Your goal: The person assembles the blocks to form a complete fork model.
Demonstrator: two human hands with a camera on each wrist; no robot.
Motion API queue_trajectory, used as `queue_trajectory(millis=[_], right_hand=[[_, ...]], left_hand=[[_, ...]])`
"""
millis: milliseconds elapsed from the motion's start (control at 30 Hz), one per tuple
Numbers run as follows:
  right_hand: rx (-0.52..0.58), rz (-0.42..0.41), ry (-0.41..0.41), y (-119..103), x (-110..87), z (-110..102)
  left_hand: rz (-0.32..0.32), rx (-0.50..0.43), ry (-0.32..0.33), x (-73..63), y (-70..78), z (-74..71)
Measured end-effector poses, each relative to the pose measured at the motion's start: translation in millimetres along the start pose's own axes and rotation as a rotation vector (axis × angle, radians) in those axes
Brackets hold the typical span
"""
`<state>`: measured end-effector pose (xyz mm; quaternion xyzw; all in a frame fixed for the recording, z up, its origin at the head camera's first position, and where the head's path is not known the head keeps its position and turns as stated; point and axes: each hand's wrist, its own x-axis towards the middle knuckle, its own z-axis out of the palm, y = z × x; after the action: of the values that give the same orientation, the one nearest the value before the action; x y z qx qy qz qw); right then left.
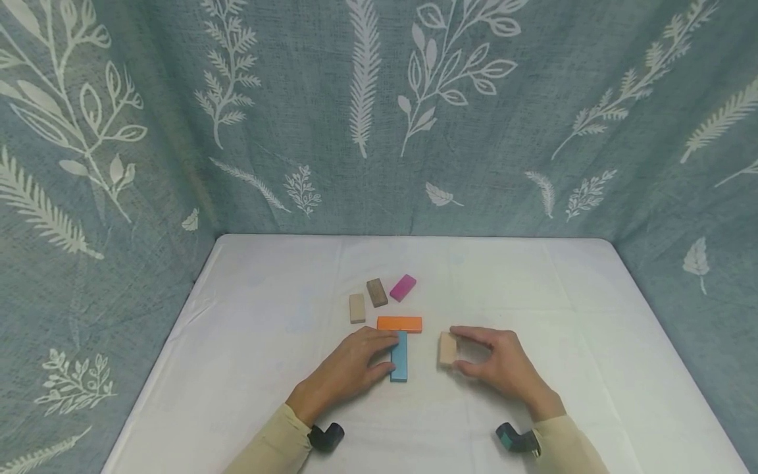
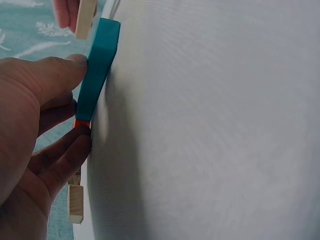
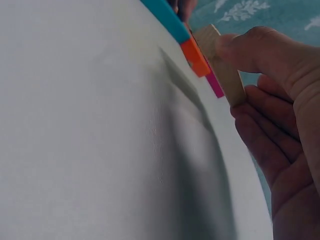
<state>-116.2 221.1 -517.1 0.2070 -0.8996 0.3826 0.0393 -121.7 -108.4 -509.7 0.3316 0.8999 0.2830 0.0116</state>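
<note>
1. Left hand [image 1: 352, 365]: thumb and fingers are bent, with a gap between them. Their tips contact the left side and far end area of the blue block [image 1: 399, 363]. Cannot tell whether they pinch it.
2. Right hand [image 1: 503, 365]: thumb and fingertips pinch the right tan block [image 1: 447, 349] at its 2 ends, so the grip spans the block's length.
3. Right tan block: located to the right of the blue block, apart from it. It appears raised off the table [image 1: 515, 283]; a shadow falls beneath it.
4. Blue block: lies on the table, long axis pointing away from the person. Its far end meets the orange block [image 1: 399, 324] near mid-length; the 2 appear to touch.
5. Orange block: lies crosswise, forming a T with the blue block.
6. Remaining blocks: 3 units lie beyond the orange block or to its left, apart from one another.
   - Left tan block [image 1: 357, 309]: just left of the orange block's end.
   - Brown block [image 1: 377, 293]: tilted in plan, between the other 2.
   - Pink block [image 1: 403, 288]: set diagonally, beyond the orange block.
7. Surroundings: a white cloth covers the table. A blue-green curtain [image 1: 379, 184] with white leaf prints stands behind it and at both sides. Each wrist carries 1 black device below a pale sleeve.
</note>
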Motion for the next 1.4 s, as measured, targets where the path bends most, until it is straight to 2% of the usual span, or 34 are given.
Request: queue_trajectory(millis=[333,700,900,1067,1400], right_hand=[[0.029,-0.118,0.017,-11,-12.3,9],[0.105,-0.12,-0.029,-29,-24.2,25],[0.136,-0.163,-0.028,-34,-28.2,34],[0.133,-0.195,-0.032,-40,-28.8,39],[0.152,-0.226,-0.048,-46,-33.2,56]], left_hand=[[0.01,0.002,0.009,0.7,-0.7,0.9],[0.02,0.006,0.017,0.6,-1.0,0.8],[0.033,0.008,0.021,0.3,-1.9,0.7],[0.017,-0.011,0.006,1.6,-2.2,0.5],[0.023,-0.007,0.006,1.8,-1.0,-0.5]])
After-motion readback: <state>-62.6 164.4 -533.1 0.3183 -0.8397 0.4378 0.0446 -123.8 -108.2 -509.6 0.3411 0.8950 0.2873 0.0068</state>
